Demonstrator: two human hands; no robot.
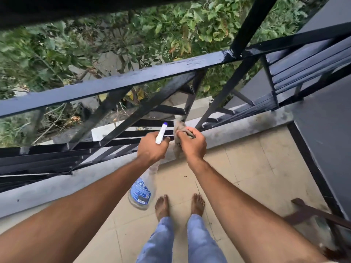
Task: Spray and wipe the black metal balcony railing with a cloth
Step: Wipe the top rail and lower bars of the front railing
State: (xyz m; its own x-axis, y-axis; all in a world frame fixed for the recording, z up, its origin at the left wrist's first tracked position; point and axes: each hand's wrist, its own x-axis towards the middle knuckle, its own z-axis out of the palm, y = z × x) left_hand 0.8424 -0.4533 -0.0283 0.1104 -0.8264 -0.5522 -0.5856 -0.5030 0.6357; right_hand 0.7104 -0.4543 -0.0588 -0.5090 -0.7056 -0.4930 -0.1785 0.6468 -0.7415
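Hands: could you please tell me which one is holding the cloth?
The right hand grips the cloth; the left hand holds the spray bottle instead.

Glossy black metal railing (133, 78) (wet-looking sheen), soft grey cloth (180, 130), clear plastic spray bottle (141, 188).

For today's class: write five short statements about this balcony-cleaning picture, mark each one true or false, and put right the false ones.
1. The left hand grips the spray bottle. True.
2. The right hand holds nothing. False: it grips the cloth.
3. The cloth is pressed on the top rail. False: it is at a lower bar, far below the top rail.
4. The person stands barefoot on the tiled floor. True.
5. Beyond the railing lies a car park. False: leafy plants show there.
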